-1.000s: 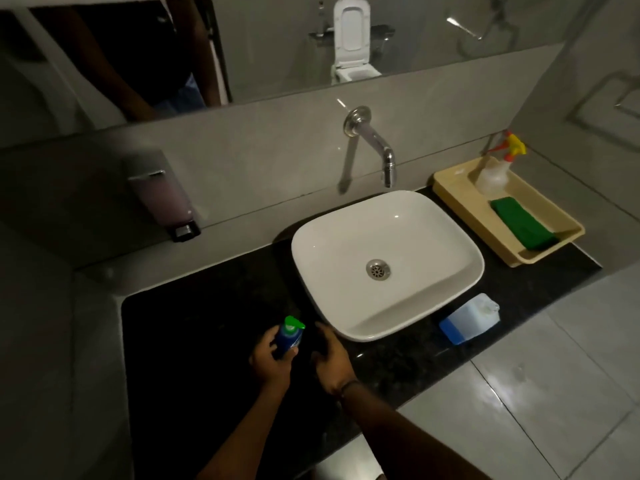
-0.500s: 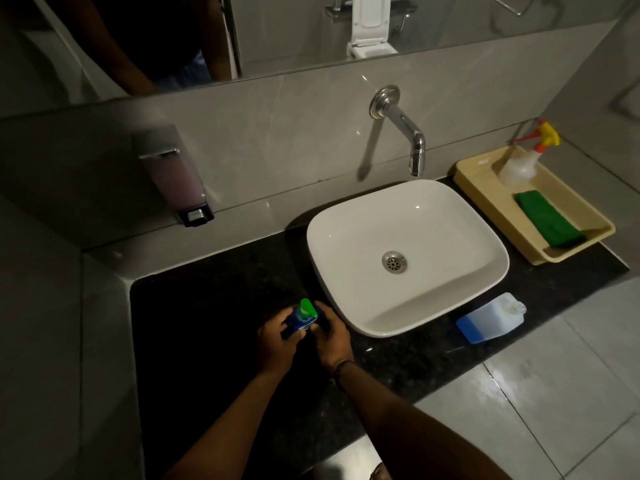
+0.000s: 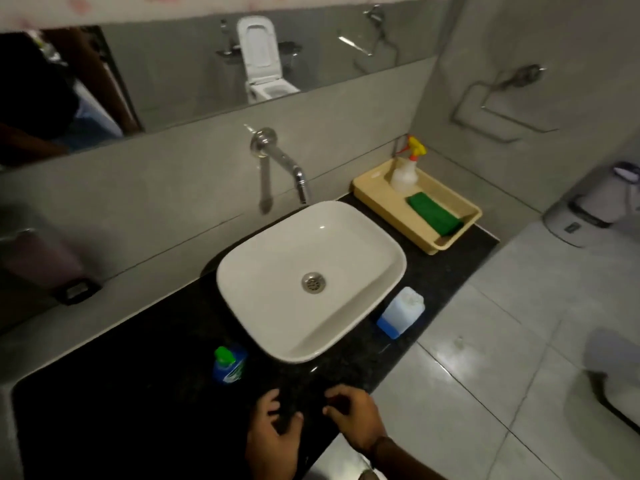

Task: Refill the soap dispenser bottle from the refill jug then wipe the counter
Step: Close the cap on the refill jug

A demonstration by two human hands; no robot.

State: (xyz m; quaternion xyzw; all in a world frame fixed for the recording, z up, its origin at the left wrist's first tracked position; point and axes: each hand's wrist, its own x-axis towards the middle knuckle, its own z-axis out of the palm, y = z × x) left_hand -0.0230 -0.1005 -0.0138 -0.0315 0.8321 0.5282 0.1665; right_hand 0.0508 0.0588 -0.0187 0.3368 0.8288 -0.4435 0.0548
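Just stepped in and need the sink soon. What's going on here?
A person stands at the counter with both hands, left and right, empty near its front edge. The blue soap bottle with its green pump stands left of the basin; the refill jug stands to the basin's right, untouched. A green cloth waits in the tray.

No text, brand, number or sign is legible. The soap dispenser bottle [image 3: 229, 364] carries a label in green and white on its blue front, but its printing is too small and blurred to read. The refill jug [image 3: 401, 312] shows no readable marking; the blue band at its base is plain.
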